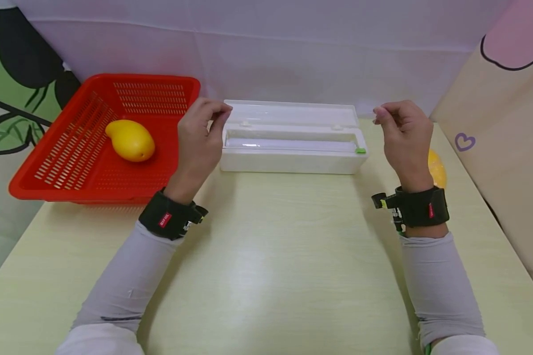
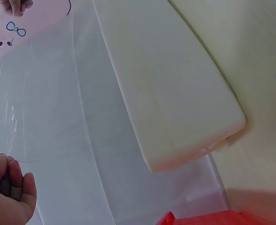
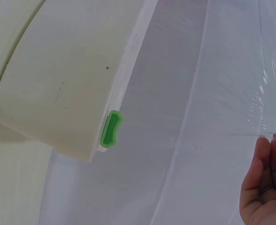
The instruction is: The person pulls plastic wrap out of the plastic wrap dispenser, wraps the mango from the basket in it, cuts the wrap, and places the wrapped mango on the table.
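A white cling film dispenser [image 1: 288, 162] sits at the back of the table, its clear lid [image 1: 293, 112] raised. A green cutter slider [image 1: 360, 150] is at the right end of its front edge. My left hand [image 1: 201, 135] is raised by the left end, pinching a corner of transparent cling film [image 2: 10, 119]. Beyond the right end, my right hand [image 1: 406, 138] pinches the film too; creases fan out from those fingertips [image 3: 264, 143] in the right wrist view. Between the hands the film is nearly invisible, so its lower edge cannot be made out.
A red plastic basket [image 1: 26, 190] stands at the left with a yellow mango [image 1: 131, 140] inside. Behind my right wrist a yellow object [image 1: 437, 170] is partly hidden. A pale cloth [image 1: 275, 64] hangs behind the table, and a panel [image 1: 506, 148] borders the right side.
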`<state>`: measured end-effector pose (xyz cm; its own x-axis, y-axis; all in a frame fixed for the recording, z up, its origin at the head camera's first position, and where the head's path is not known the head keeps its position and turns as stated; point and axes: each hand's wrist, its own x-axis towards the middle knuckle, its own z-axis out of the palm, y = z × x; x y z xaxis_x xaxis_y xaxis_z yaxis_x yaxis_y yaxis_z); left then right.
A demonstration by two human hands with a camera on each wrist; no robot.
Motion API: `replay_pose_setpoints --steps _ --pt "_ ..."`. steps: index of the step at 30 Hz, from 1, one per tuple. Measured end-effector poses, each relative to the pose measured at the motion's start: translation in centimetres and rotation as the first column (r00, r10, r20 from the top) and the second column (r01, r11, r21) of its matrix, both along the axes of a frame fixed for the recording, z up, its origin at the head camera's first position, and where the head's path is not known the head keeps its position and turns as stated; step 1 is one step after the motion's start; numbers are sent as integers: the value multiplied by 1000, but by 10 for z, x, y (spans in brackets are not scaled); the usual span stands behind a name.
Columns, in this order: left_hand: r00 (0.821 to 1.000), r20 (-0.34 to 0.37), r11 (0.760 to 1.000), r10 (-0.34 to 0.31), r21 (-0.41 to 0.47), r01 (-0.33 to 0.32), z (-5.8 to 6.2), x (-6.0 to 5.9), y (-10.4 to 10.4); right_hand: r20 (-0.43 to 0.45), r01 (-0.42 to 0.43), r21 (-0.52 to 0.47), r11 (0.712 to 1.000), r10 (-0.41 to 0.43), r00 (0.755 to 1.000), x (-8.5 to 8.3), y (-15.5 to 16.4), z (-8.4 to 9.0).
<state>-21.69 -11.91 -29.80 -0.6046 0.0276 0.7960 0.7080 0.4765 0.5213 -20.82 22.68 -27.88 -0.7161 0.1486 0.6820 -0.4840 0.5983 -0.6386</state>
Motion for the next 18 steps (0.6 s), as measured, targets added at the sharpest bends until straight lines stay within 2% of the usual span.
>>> replay_pose_setpoints --steps 6,11,18 --pt "999 44 999 19 40 -20 4 2 1 -49 -31 3 1000 31 998 -3 6 -2" --pt "996 78 999 34 40 -37 8 5 1 -103 -70 23 997 72 992 -1 7 1" --pt "999 7 999 31 28 -32 9 5 -1 -134 -81 60 995 89 987 2 8 4"
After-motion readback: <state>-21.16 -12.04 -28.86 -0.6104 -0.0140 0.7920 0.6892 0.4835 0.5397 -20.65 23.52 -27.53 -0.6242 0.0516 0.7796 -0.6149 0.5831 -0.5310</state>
